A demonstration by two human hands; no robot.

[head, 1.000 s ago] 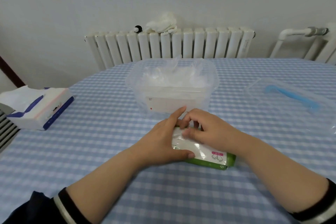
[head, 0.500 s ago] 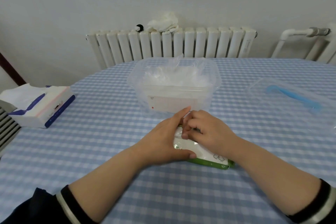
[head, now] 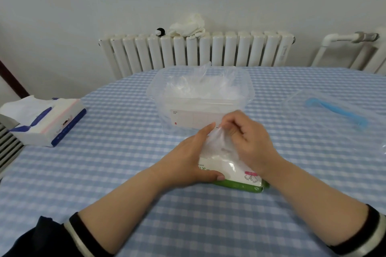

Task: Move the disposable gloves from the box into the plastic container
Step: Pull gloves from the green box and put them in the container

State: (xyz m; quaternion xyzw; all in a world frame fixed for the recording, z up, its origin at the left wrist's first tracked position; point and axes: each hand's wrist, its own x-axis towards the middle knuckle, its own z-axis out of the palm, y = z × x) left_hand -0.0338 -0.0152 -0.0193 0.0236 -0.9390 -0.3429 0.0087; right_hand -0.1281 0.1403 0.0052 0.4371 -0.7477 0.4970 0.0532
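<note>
Your left hand point(head: 188, 162) lies along the left side of the glove box point(head: 236, 175), fingers fairly straight and thumb pressed on its near edge, steadying it on the desk point(head: 125, 173). Your right hand point(head: 250, 142) has its fingers curled and pinches a thin clear glove point(head: 217, 144) that rises out of the top of the box, its upper end at your fingertips and its lower end still at the box opening.

The box, white on top with a green edge, sits at the centre of the checked cloth, just at 6 o'clock from the plastic container point(head: 200, 98). The container stands open and already holds a crumpled heap of clear gloves point(head: 200, 87); some of the film pokes above its rim.

At 3 o'clock from the container lies its clear lid point(head: 334, 110) with a blue handle. At 9 o'clock, well apart, sits a tissue pack point(head: 46, 123). Beyond the desk at 12 o'clock a white radiator point(head: 198, 52) carries a bunched white cloth point(head: 188, 27).
</note>
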